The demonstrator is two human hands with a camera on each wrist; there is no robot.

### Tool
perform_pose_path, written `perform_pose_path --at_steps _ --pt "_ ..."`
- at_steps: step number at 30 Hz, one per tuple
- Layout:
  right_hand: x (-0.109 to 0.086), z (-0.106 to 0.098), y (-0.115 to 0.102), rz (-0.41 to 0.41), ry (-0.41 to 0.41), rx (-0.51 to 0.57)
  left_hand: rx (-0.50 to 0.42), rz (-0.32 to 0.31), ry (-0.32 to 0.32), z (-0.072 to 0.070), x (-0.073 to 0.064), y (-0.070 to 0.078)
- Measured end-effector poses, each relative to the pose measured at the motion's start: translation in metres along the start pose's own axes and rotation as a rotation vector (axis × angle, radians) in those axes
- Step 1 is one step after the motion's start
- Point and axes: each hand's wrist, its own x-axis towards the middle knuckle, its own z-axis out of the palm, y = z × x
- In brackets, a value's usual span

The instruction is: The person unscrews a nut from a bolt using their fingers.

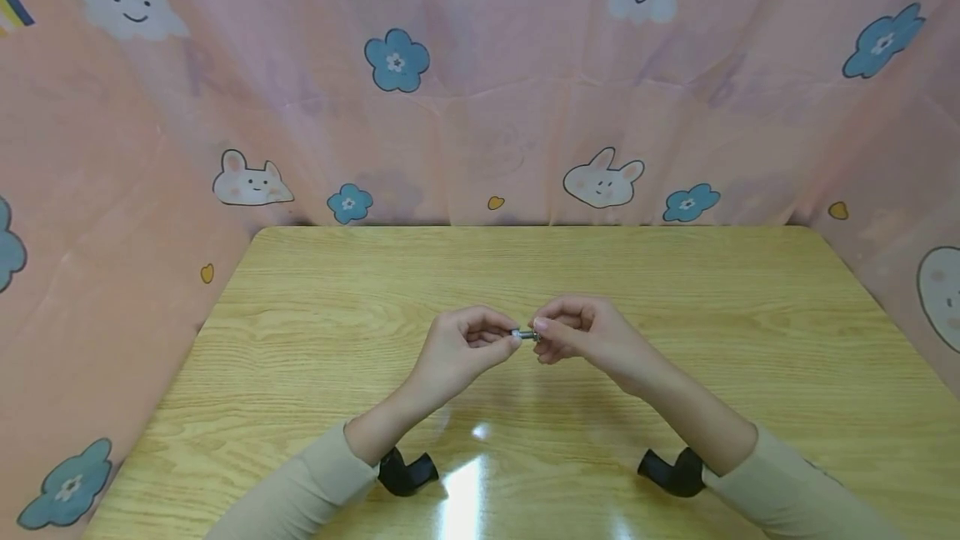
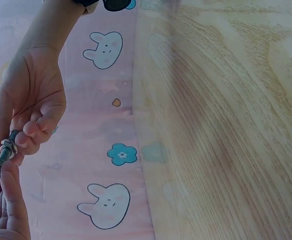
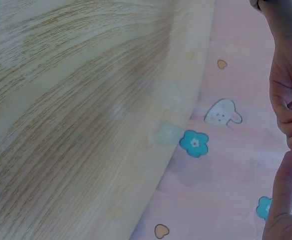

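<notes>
Above the middle of the table [image 1: 337, 290], both hands meet at a small metal bolt [image 1: 527, 334], which lies roughly level between them. My left hand [image 1: 465, 348] pinches the bolt's left end between thumb and forefinger. At the other end, my right hand [image 1: 588, 336] holds the nut [image 2: 9, 145] with its fingertips. In the left wrist view the threaded shank shows on both sides of the nut, and what looks like a washer sits against it. Fingers hide the bolt in the right wrist view.
A pink curtain [image 1: 480, 132] printed with flowers and rabbits hangs behind the table and along its sides. Black devices [image 1: 405, 473] are worn at both wrists, beside the beige sleeves. Light reflects off the table's near part.
</notes>
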Motion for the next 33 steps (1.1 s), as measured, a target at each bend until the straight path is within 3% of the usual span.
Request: perform_pose_path --at_steps 33 --pt "-0.0019 0.0001 -0.0006 -0.028 0.002 -0.031 -0.010 -0.007 0.001 -0.0017 -0.0011 0.0002"
